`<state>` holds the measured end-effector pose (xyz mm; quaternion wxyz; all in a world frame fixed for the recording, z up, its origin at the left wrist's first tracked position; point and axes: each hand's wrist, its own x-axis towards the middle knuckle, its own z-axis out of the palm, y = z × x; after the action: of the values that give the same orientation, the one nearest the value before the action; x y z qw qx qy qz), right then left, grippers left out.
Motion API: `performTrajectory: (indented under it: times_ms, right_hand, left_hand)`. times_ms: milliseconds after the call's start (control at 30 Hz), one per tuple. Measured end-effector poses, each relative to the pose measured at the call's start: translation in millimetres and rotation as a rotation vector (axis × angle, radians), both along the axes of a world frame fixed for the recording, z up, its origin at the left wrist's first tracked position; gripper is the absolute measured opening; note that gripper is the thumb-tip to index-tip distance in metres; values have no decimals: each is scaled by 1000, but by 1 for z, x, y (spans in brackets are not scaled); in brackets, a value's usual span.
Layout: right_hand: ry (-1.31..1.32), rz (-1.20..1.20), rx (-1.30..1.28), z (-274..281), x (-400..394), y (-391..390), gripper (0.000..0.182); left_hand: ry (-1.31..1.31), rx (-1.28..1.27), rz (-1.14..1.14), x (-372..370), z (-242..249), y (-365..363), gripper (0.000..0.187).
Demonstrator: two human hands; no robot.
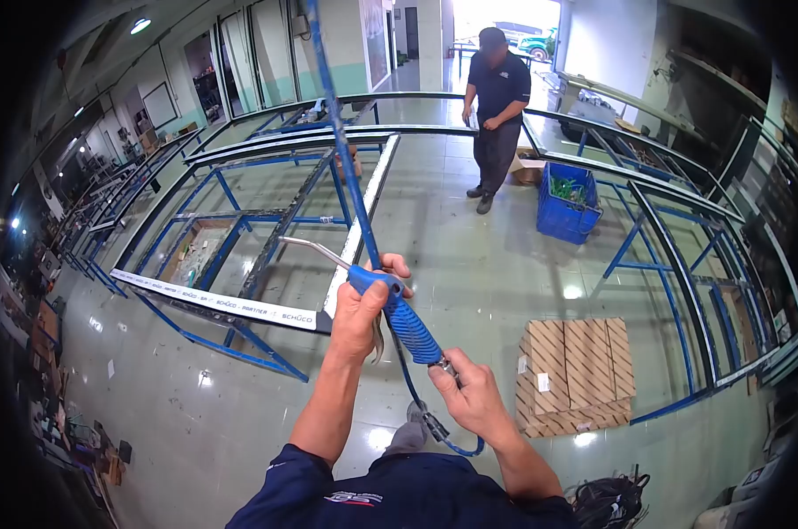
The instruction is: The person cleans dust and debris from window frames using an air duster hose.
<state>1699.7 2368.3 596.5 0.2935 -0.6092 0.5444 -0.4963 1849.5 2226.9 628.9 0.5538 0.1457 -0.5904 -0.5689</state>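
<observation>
My left hand (363,319) is closed around the upper part of a blue air blow gun (411,328), whose bent metal nozzle (315,249) points up and left. At the lower end of its ribbed handle, my right hand (469,390) grips the metal hose fitting (444,362). A blue air hose (339,132) hangs down from above and passes by the gun. Below my hands, a dark hose coupling (434,428) hangs on the line, which loops toward my right hand. The far fingers of my left hand are partly hidden behind the gun.
A window frame with white film (214,302) lies on blue trestles (231,357) at left. Cardboard boxes (575,370) stand at right, before another frame on blue supports (681,326). A co-worker (497,101) stands ahead beside a blue crate (564,216). A black bag (612,502) lies lower right.
</observation>
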Motion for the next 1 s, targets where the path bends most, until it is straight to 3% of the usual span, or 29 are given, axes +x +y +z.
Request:
performTrajectory:
  times_ms: [33,167,200,267,400,500,533,633,800,900,1000]
  right_hand:
    - [-2,19,-17,-6,-8,-20,26]
    - [-488,342,221,-8,-42,-97,27]
    - [-592,386,268,1,-45,-113,27]
    - [-735,425,286,5,-53,-151,27]
    - [-622,183,43,-7,-70,-213,27]
    - [-76,-184,-120,-8,-93,-254,28]
    - [-29,-260,-110,2,-96,-266,27]
    - [66,-267,-52,13,-120,-305,28]
    - [-188,-15,-90,-7,-177,-398,15]
    - [-553,103,70,-1,-198,-447,18]
    - [-668,381,20,-1,-222,-506,25]
  left_hand:
    - [-5,-1,2,-9,6,-14,52]
    - [-16,-2,-125,-30,25,-90,57]
    - [34,-36,-248,-33,24,-119,39]
    - [24,-37,-305,-48,33,-163,39]
    - [-12,-37,-281,-84,36,-233,42]
    - [42,-87,-311,-109,29,-278,26]
    - [45,-81,-302,-117,29,-290,25]
    - [76,-74,-293,-141,31,-325,24]
    - [3,-114,-258,-179,38,-400,30]
    - [50,-122,-316,-199,46,-448,25]
    - [40,-259,-241,-211,61,-496,26]
